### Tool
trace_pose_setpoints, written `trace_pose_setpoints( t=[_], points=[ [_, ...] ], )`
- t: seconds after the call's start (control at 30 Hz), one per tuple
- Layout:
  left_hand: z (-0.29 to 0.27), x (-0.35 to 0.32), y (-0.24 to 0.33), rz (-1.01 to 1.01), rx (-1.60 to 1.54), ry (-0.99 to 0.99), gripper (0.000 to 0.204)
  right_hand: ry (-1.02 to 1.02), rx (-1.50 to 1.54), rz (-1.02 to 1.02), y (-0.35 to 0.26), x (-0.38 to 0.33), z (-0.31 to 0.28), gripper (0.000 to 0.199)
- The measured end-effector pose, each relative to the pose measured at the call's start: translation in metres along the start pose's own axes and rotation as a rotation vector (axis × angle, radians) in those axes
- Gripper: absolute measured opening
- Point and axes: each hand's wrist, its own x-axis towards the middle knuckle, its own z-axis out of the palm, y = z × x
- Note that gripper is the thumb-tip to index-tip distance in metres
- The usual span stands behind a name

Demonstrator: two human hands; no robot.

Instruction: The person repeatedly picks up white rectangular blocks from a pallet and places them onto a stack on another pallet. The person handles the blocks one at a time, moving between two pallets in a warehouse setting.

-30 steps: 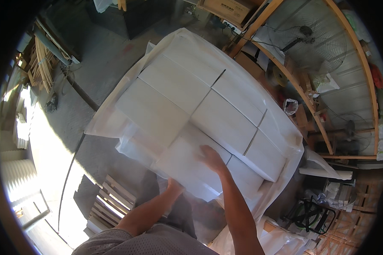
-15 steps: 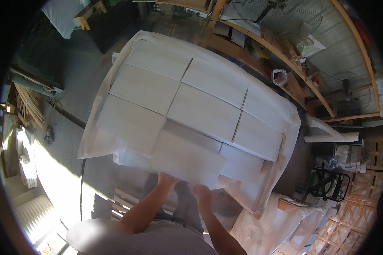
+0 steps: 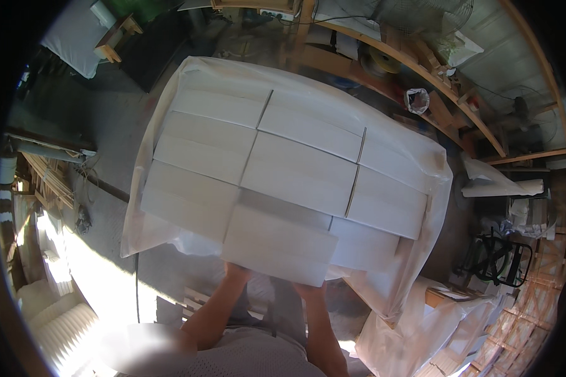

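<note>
A white cardboard box (image 3: pixel 282 242) juts over the near edge of a stack of flat white boxes, overlapping the ones behind it. My left hand (image 3: pixel 237 271) is at its near left corner, the fingers tucked beneath it and hidden. Toward the near right corner my right hand (image 3: pixel 311 290) holds the same box from below, its fingers also out of sight. Behind lie several more white boxes (image 3: pixel 299 169) in rows, thin dark gaps between them. Translucent plastic sheeting (image 3: pixel 146 147) wraps around the stack and hangs loose at the near side.
At the lower right stands another plastic-covered pile (image 3: pixel 396 339). A black metal frame (image 3: pixel 500 257) and a white roll (image 3: pixel 503 187) are on the right. Wooden shelving (image 3: pixel 415 60) with a fan runs along the far right. A dark cable (image 3: pixel 137 289) crosses the floor at left.
My right hand has shifted right along the box's near edge, and its fingers have gone under it. My left hand stays at the left corner. The whole view has moved slightly.
</note>
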Motion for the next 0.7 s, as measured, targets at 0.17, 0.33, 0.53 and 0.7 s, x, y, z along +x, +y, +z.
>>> trace_pose_setpoints(
  t=[0.17, 0.33, 0.53, 0.7],
  points=[
    [0.011, 0.034, 0.006, -0.108, -0.63, 0.041, 0.056, 0.015, -0.066, 0.15, -0.023, 0.022, 0.009, 0.055],
    [0.006, 0.046, 0.039, -0.083, 0.019, 0.079, 0.059, -0.117, -1.743, -0.123, -0.026, 0.04, -0.015, 0.05],
    [-0.002, 0.027, 0.062, 0.023, 0.433, 0.018, 0.053, -0.01, -1.709, -0.303, -0.011, 0.044, -0.032, 0.049],
    [-0.001, 0.029, 0.016, -0.132, -0.13, -0.179, 0.046, 0.105, -1.114, -0.206, -0.017, 0.032, -0.024, 0.041]
  ],
)
